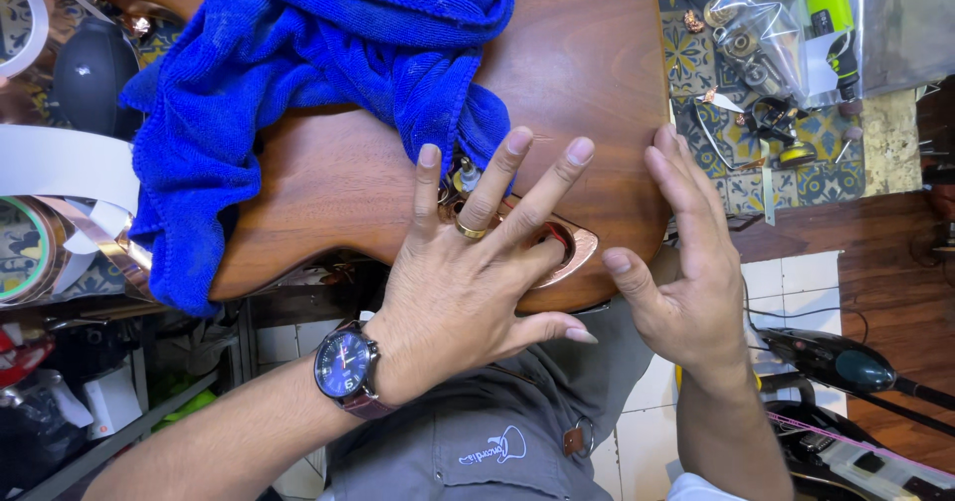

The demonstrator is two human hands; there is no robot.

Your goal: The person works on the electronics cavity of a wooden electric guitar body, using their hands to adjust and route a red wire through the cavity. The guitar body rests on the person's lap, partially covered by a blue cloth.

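I am pressing my left hand point(458, 282), fingers spread wide, flat on the wooden guitar body point(587, 73), covering the copper-lined cavity point(569, 247) directly beneath it. My right hand point(686, 262) is lying open along the body's right edge, farther away. The blue cloth point(298, 73) is bunched above-left.

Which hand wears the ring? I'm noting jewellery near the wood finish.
The left hand, spread flat on the wooden guitar body, wears a gold ring and a wristwatch; the right hand is bare.

i note a bench top of patterned blue and yellow tiles point(726, 73), white floor tiles point(647, 401) below, reddish wooden flooring point(885, 282) at right, and a cluttered shelf point(119, 411) lower left.
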